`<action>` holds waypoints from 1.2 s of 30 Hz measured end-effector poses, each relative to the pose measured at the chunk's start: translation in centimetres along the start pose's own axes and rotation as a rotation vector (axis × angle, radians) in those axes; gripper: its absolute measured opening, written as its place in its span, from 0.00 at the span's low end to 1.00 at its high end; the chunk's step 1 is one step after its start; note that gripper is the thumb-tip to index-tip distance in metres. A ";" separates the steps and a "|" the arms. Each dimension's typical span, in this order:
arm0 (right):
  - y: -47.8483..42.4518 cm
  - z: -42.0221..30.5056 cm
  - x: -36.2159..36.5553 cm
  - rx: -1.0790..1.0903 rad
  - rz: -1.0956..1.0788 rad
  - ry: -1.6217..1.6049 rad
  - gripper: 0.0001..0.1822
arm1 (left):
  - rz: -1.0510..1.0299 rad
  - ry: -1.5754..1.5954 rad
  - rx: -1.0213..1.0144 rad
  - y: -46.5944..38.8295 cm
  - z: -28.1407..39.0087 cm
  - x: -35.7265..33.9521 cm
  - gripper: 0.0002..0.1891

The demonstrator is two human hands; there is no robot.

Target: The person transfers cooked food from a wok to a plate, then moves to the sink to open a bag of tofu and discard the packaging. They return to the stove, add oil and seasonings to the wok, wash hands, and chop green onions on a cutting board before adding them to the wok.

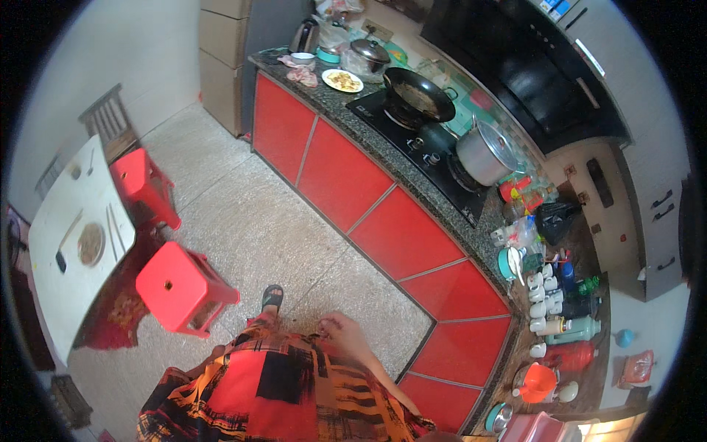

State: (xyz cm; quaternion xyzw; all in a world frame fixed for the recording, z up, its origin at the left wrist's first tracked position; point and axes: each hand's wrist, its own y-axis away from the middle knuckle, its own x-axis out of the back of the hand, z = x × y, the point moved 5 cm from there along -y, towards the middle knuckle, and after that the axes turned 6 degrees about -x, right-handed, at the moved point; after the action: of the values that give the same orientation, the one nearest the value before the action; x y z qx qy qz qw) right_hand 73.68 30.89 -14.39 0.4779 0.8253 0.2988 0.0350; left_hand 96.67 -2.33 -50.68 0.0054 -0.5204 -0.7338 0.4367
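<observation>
My right hand [345,331] hangs beside my red, black and orange patterned garment [298,381], over the floor. Its fingers look loosely curled, with no held object visible. Only a small dark part of my left hand [218,352] shows at the garment's other side; its fingers are hidden. Ahead, a black wok [420,95] and a lidded metal pot [486,153] stand on a black gas hob [411,143]. A white plate [328,83] with food lies on the granite counter [381,137], left of the wok.
Two red plastic stools [171,287] stand at left by a white table [52,237] bearing a bowl [91,244] and chopsticks. Red cabinets [353,204] run along the counter. White cups [537,294], bottles and an orange basin [538,382] crowd its right side.
</observation>
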 end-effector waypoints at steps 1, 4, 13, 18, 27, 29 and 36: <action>-2.0 -0.9 1.2 -0.043 0.046 0.017 0.09 | 0.009 -0.113 -0.076 -2.5 1.0 3.5 0.15; -6.9 -4.1 4.5 0.086 0.132 -0.048 0.09 | 0.195 -0.357 -0.214 -10.1 4.9 14.4 0.14; -22.9 -8.3 20.0 0.097 0.405 -0.259 0.07 | 0.440 1.158 -0.068 -18.2 22.9 33.9 0.09; -34.9 -11.2 36.9 0.219 0.740 0.002 0.10 | 0.385 1.061 0.054 -21.1 20.7 29.4 0.09; -51.3 -16.7 51.8 -0.258 0.752 0.951 0.33 | 0.562 0.972 0.267 -21.7 12.1 7.3 0.15; -53.2 -16.7 51.9 -0.352 0.562 0.997 0.35 | 0.586 1.017 0.279 -22.3 14.2 5.0 0.15; -54.8 -15.9 51.9 -0.341 0.513 0.938 0.23 | 0.632 1.279 0.293 -21.6 20.5 2.6 0.13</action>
State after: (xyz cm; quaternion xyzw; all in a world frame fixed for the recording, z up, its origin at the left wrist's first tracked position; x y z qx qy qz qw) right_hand -1.92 45.58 -18.40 0.4667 0.5497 0.6076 -0.3330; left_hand 71.85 13.16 -56.71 0.3409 -0.2329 -0.3487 0.8414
